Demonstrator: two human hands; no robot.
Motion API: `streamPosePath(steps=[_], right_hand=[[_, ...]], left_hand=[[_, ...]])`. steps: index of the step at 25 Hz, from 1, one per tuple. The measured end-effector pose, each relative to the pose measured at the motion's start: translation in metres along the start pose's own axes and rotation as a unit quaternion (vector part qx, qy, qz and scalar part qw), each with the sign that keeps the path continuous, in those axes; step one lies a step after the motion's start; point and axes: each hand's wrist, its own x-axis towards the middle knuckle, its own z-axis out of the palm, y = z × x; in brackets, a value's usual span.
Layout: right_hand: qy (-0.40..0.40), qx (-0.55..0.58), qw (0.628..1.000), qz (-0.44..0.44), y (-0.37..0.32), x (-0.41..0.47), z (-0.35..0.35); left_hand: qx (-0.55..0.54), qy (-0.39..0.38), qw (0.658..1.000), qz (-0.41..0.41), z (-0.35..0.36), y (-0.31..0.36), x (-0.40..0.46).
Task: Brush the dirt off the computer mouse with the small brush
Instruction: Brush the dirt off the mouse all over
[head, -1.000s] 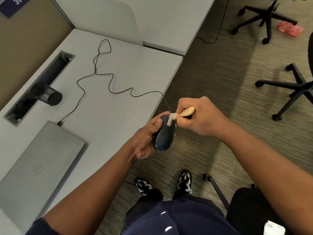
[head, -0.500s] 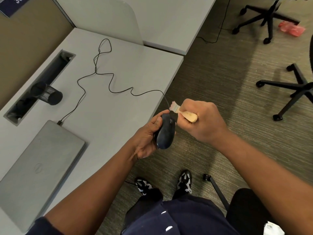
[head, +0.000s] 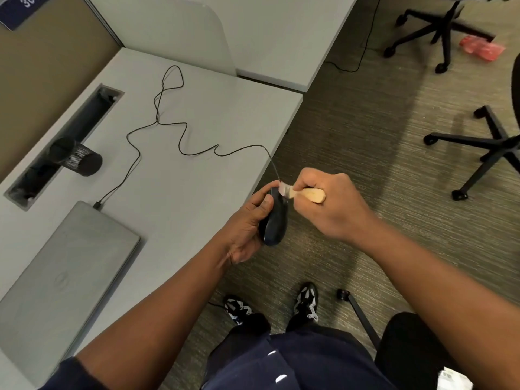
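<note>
The left hand grips the dark mouse off the counter edge, probably so dirt falls to the floor. Just right, the right hand clasps the small brush, bristles touching the mouse's far end, where the cable leaves.

the wide middle of the desk lies bare, crossed only by the thin black cable snaking from the closed laptop at the near left. a black mesh cup lies tipped beside the cable slot along the left — a partition panel walls the far edge. right of the desk edge the carpet is open, with chair bases well off to the right.
</note>
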Motion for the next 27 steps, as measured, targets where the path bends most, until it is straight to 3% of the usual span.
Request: streamPosePath(steps=[2,6,9,12,15,19,22,25,27], right_hand=[[-0.034,0.012,0.999,0.028,-0.0003,0.0014,-0.0013],[0.027,0.038,0.998,0.037,0.0008,0.0022,-0.0024],[-0.039,0.043,0.996,0.065,-0.0007,0.0022,-0.0017],[0.017,0.039,0.998,0.054,-0.0004,0.0019,-0.0015],[-0.035,0.032,0.996,0.07,-0.0022,0.002,-0.0021],[0.011,0.036,0.998,0.057,-0.0011,0.0029,-0.0029],[-0.06,0.035,0.994,0.085,-0.0008,0.0035,-0.0042],[0.005,0.044,0.996,0.08,0.0008,0.0052,-0.0059],[-0.013,0.05,0.995,0.084,0.0001,0.0052,-0.0069]], left_hand=[[0.01,0.005,1.0,0.001,0.0006,-0.0004,0.0016],[0.013,-0.002,1.0,0.004,-0.0026,-0.0011,0.0024],[0.007,0.002,1.0,-0.001,-0.0052,-0.0023,0.0013],[0.006,-0.006,1.0,-0.004,-0.008,-0.0048,0.002],[0.003,-0.004,1.0,-0.004,-0.0086,-0.005,0.001],[0.015,0.005,1.0,0.003,-0.0045,-0.0047,-0.0011],[0.02,0.005,1.0,-0.004,-0.0018,-0.0035,-0.0036],[0.019,0.005,1.0,-0.004,-0.0016,-0.0033,-0.0041],[0.021,0.005,1.0,-0.004,-0.0021,-0.0019,-0.0033]])
